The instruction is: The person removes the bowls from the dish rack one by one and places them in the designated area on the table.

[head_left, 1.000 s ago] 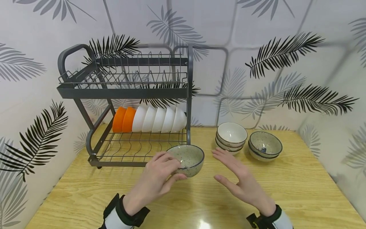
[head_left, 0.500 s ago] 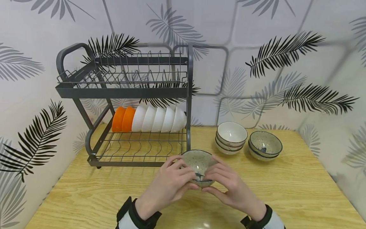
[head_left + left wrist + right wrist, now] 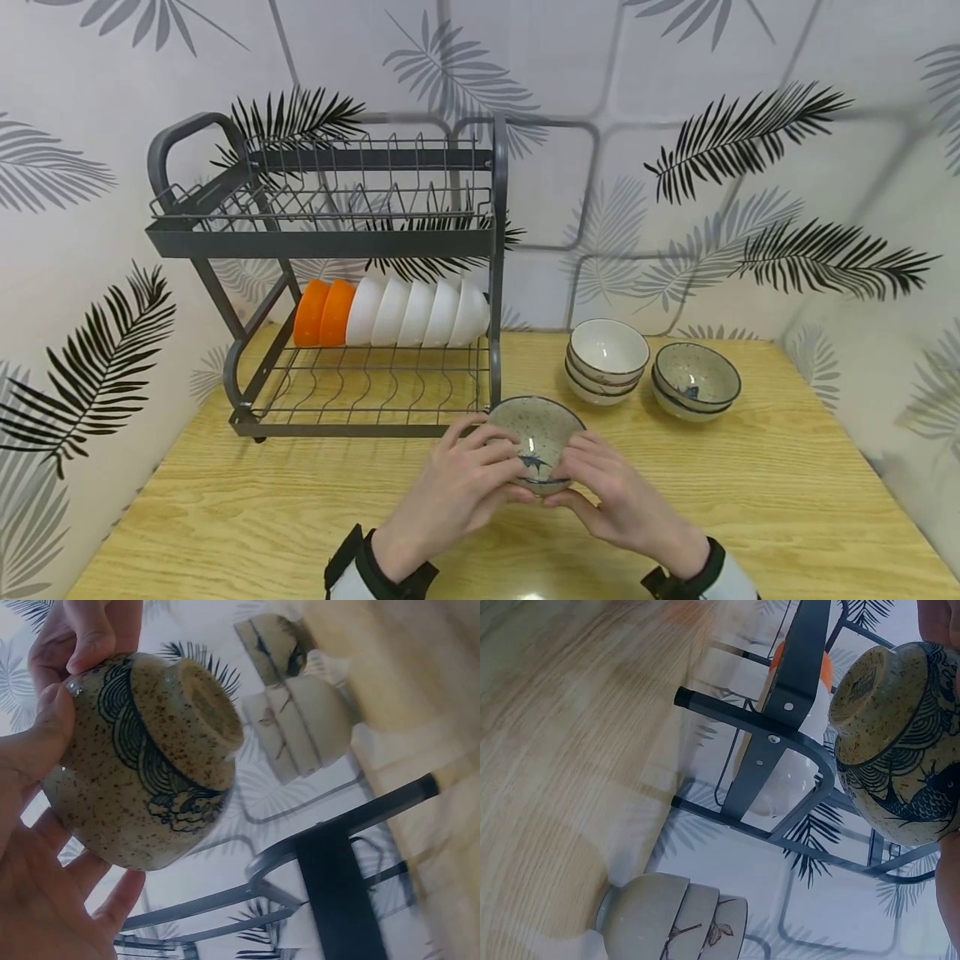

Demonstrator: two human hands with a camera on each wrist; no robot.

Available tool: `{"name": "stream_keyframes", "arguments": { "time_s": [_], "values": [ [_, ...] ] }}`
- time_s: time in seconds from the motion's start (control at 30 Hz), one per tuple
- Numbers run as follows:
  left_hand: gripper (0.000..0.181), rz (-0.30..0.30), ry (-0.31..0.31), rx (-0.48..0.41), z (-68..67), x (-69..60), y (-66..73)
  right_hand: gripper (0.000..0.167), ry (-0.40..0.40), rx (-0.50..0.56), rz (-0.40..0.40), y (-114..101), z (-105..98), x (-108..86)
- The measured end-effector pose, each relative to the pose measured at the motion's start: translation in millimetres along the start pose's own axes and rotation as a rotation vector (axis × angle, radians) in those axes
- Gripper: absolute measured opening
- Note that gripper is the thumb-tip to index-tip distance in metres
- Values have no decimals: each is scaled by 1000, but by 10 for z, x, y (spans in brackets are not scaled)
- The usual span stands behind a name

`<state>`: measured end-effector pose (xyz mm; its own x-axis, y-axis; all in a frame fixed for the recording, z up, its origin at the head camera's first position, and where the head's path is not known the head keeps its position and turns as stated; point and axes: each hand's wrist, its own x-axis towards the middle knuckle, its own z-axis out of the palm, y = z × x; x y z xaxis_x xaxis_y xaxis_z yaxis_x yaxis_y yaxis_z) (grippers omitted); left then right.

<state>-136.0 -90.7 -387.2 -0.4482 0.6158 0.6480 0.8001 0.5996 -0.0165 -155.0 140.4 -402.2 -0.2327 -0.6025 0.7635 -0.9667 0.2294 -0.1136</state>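
Note:
A speckled beige bowl (image 3: 536, 427) with a dark rim is held above the table by both hands, its opening tilted toward me. A blue design shows inside it. Its outside, seen in the left wrist view, carries a dark wave pattern (image 3: 142, 742) around the foot. My left hand (image 3: 465, 479) grips the near left rim, fingers inside and thumb outside. On the near right rim my right hand (image 3: 618, 496) pinches in the same way. The dish rack (image 3: 322, 244) stands just behind and left of the bowl.
Several white bowls (image 3: 420, 312) and two orange bowls (image 3: 311, 312) stand on edge on the rack's lower tier. At the right, stacked white bowls (image 3: 607, 354) sit beside two stacked speckled bowls (image 3: 697, 375) on the wooden table (image 3: 787, 483). A patterned wall (image 3: 675, 83) is behind.
The right hand has come in and taken hold of the bowl's right rim. With the left hand still gripping it, the bowl has moved right and nearer to me.

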Motion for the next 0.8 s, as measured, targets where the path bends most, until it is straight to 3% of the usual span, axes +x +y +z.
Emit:
{"name": "stream_keyframes", "arguments": {
  "time_s": [0.1, 0.2, 0.43, 0.6, 0.8],
  "values": [
    [18, -24, -21, -44, 46, -7, 10, 22, -18, -27, 10, 9, -16, -39],
    [34, -63, -53, -102, 75, -15, 9, 24, -18, -49, 8, 21, -32, -91],
    [57, -218, -138, -272, 82, -42, -11, 23, 2, -56, 10, 86, -128, -235],
    [67, -270, -159, -295, 89, -48, -21, 27, 19, -79, 37, 153, -240, -344],
    [59, -282, -189, -302, 111, -68, -31, 30, 72, -93, 41, 259, -383, -450]
  ]
}}
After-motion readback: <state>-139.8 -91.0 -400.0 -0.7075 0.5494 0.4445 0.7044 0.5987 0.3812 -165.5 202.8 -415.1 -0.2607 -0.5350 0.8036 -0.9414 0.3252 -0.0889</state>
